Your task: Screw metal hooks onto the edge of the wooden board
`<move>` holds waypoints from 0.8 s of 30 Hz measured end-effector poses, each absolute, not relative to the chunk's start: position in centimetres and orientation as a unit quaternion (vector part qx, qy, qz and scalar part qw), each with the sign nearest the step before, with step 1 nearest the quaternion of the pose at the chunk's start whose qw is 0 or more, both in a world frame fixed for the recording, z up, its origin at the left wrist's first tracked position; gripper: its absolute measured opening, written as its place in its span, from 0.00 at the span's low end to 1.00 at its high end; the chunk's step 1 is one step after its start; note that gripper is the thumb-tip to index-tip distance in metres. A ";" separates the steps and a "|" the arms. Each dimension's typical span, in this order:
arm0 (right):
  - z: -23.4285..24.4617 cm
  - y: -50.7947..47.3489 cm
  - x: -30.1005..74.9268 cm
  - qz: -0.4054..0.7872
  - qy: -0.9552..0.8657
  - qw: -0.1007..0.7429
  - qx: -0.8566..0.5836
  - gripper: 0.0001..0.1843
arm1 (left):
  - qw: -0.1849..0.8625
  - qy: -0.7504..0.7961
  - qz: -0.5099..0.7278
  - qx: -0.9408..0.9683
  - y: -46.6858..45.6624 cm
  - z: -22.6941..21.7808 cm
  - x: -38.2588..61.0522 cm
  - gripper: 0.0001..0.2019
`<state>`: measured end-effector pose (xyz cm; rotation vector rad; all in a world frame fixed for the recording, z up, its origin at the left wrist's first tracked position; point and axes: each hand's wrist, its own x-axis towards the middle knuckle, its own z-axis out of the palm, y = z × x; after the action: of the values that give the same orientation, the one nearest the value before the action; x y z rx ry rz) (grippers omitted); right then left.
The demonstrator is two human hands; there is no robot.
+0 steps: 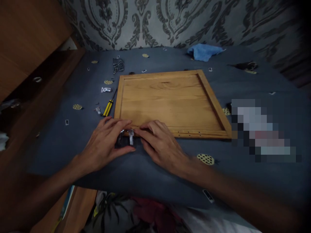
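Observation:
A square wooden panel (170,102) with a raised frame lies flat on a dark blue patterned cloth (60,142). At its near left corner sits a small metal hinge (128,135). My left hand (105,145) curls round the hinge from the left, thumb below and fingers above it. From the right, my right hand (159,142) pinches the same hinge with its fingertips against the panel's near edge.
A yellow-handled screwdriver (108,106) and more metal hinges (106,89) lie left of the panel. A bunch of metal parts (118,65) and a blue rag (204,51) sit at the back. Wooden furniture (26,42) rises at the left, and a blurred patch at the right.

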<state>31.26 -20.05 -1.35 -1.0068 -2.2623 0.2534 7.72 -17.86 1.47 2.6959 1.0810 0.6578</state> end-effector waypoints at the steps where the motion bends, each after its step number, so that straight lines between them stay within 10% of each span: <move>1: -1.3 -20.1 31.3 0.097 -0.861 0.320 -0.383 0.18 | 0.087 0.363 0.223 0.901 -17.8 1.5 7.8 0.31; 24: -1.6 -19.8 31.7 0.112 -0.871 0.357 -0.319 0.16 | 0.179 0.400 0.237 0.867 -17.6 1.5 7.4 0.36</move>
<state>31.72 -19.82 -1.61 -0.8232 -2.2480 0.2897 7.42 -17.63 1.48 2.4515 1.1299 0.6693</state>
